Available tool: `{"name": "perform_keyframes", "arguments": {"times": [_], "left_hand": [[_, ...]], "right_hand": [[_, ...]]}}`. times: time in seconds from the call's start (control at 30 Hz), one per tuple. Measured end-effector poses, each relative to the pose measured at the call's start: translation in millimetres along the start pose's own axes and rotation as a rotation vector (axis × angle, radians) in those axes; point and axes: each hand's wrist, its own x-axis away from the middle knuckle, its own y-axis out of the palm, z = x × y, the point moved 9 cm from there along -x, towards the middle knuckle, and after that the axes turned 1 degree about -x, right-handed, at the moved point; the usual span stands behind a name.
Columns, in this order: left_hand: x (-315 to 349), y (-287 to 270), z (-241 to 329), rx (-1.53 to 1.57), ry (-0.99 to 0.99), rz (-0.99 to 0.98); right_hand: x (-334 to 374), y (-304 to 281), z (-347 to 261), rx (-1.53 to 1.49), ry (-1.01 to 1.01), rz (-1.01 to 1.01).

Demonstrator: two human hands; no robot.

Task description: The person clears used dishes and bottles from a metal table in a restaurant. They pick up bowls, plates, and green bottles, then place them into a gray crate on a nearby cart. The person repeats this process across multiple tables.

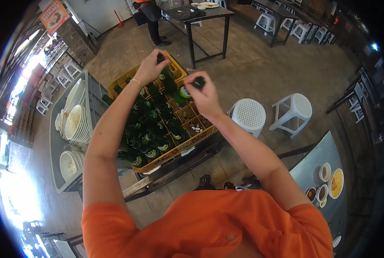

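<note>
Below my hands stands a yellow plastic crate divided into cells, with many green glass bottles standing in it. My left hand is closed round the neck of a green bottle at the crate's far side. In my right hand is another green bottle, gripped by its neck and tilted over the right part of the crate. The cells beneath it hold no bottles; a few bottle caps lie in one of them.
Left of the crate, a grey tub holds stacked white plates and bowls. Two white stools stand to the right. A metal table with small bowls is at lower right. Beyond the crate are a dark table and another person.
</note>
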Motion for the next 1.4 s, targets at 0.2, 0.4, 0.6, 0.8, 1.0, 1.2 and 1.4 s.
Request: {"name": "perform_keyframes", "arguments": {"times": [0.2, 0.4, 0.6, 0.8, 1.0, 1.2, 1.4], "left_hand": [[-22, 18, -23, -0.047, -0.018, -0.248], [-27, 88, -64, 0.146, 0.03, -0.587], [-108, 75, 55, -0.033, 0.23, -0.612], [-71, 197, 311, 0.244, 0.685, -0.756], [96, 394, 455, 0.595, 0.482, -1.223], [253, 497, 594, 0.639, 0.395, -1.429], [269, 568, 667, 0.747, 0.209, -1.238]], "right_hand": [[0, 26, 101, 0.397, 0.296, -0.107], [-10, 4, 117, 0.798, 0.369, -0.176], [72, -64, 3, 0.996, 0.108, -0.027], [267, -208, -164, 1.279, 0.116, 0.625], [527, -260, -338, 1.334, 0.147, 1.568], [838, -346, -470, 1.228, 0.04, 2.281], [979, -440, -554, 0.609, -0.297, 2.588]]}}
